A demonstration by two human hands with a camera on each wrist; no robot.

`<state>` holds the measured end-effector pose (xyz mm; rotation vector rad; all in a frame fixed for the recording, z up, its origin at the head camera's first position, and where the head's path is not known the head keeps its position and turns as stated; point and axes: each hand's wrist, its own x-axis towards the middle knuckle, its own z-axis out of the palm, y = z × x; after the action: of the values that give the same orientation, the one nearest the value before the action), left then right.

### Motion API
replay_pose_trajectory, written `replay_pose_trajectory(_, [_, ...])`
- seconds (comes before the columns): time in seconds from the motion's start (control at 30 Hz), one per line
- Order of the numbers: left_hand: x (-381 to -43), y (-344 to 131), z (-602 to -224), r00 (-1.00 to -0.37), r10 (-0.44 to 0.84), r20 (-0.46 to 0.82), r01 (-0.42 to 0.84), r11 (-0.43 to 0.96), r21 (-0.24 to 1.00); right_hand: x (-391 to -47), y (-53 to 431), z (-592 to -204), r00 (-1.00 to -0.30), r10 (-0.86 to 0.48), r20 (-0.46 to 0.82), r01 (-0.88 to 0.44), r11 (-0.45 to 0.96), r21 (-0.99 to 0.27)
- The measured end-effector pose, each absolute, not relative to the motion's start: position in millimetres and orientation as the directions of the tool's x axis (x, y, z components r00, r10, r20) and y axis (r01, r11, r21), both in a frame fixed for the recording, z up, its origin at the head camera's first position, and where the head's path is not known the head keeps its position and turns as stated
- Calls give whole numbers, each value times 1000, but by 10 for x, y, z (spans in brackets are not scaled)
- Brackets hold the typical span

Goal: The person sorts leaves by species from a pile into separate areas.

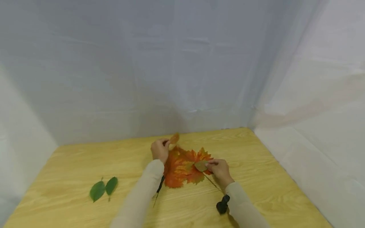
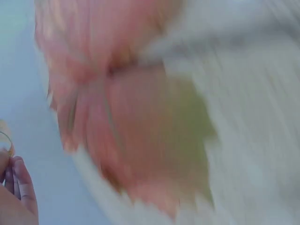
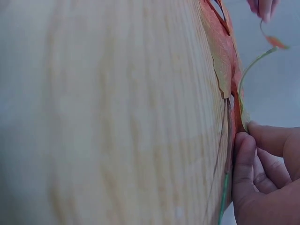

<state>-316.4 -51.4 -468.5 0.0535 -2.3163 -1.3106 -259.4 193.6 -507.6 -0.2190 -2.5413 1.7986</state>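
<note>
Work part done: left hand [image 1: 160, 150] pinching small brown leaf [image 1: 174, 138] above orange maple leaves [image 1: 182, 167] mid-table, right hand [image 1: 219, 169] pinching olive leaf [image 1: 201, 165] onto them; 2 green leaves [image 1: 103, 188] untouched.

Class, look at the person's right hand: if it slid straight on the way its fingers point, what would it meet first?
The right hand points left, pinching a small olive leaf. Going on, it would probably run across the big orange-red leaves first, then towards the left hand; depth is unclear.

Head view high, looks down; wrist views close; all share orange leaves [image 1: 182, 167]
</note>
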Motion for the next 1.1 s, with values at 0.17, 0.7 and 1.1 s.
replay_pose_trajectory(0.17, [-3143,-859,-4575,-868,-234,439,236,583,778,-2624,1953,-5074,-990,125,-70,108,327,-939])
replay_pose_trajectory(0.7, [-2811,-1948,-4436,-891,-102,442,239,723,649,-2604,2146,-5071,-987,145,-63,110,345,-932])
replay_pose_trajectory(1.1, [-2750,-2398,-4716,-935,-119,334,136,750,648,-2625,2235,-5078,-982,168,-81,136,345,-929])
